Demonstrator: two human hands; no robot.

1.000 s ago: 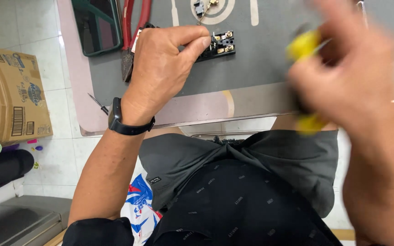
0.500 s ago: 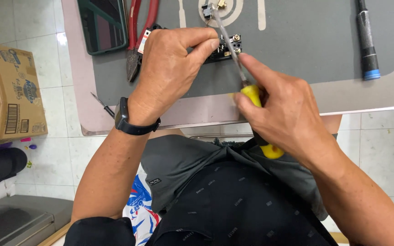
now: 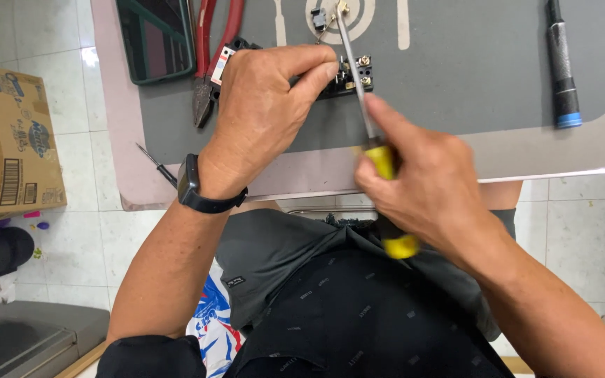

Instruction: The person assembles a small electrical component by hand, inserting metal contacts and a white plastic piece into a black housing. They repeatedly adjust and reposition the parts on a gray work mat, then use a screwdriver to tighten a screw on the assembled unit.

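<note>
My left hand (image 3: 264, 108), with a black watch on the wrist, presses down on a small black electrical part with brass screws (image 3: 355, 72) that lies on the grey mat (image 3: 470, 84). My right hand (image 3: 425, 185) grips a yellow-handled screwdriver (image 3: 365, 105). Its metal shaft slants up over the black part, and the tip reaches past it toward small loose metal pieces (image 3: 327, 19) on a white ring printed on the mat.
Red-handled pliers (image 3: 211, 49) and a dark phone (image 3: 157, 38) lie at the mat's left. A black tool with a blue end (image 3: 563, 66) rests at the right. A thin black-handled tool (image 3: 157, 164) sits near the table edge. A cardboard box (image 3: 8, 140) stands on the tiled floor.
My right hand came in from the right with the screwdriver and brought its shaft over the black part. The left hand stayed on the part.
</note>
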